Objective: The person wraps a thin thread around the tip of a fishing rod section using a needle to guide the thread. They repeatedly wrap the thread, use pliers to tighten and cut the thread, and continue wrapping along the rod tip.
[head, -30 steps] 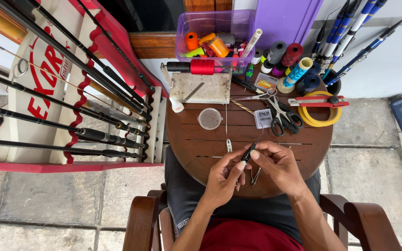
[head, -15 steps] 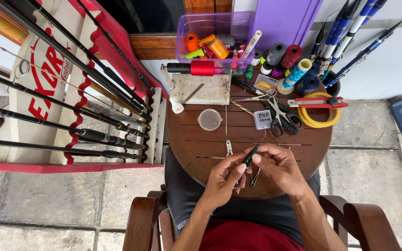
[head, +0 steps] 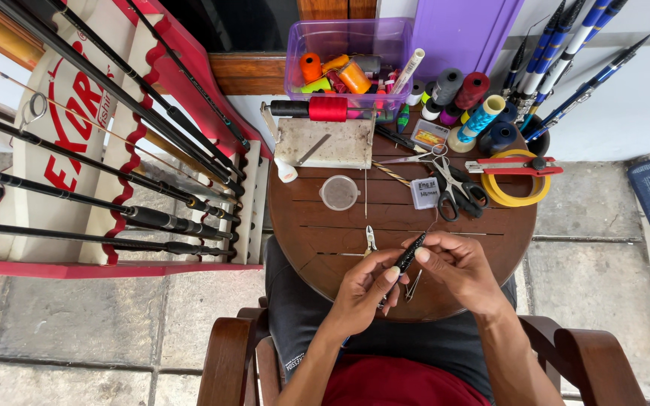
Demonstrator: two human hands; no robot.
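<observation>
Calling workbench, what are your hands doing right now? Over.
Left hand and right hand both pinch the thin black rod piece. Held above the round wooden table. Nothing in the way.

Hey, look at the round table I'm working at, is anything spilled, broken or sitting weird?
Nothing looks spilled or broken. The round wooden table is crowded but orderly: scissors, yellow tape roll, thread spools, small round container. Both hands, left hand and right hand, hold a thin black rod piece.

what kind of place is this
Likely a home fishing-rod repair spot: a rack of fishing rods, thread spools by scissors on a round wooden table, both hands on a thin black rod piece.
</observation>
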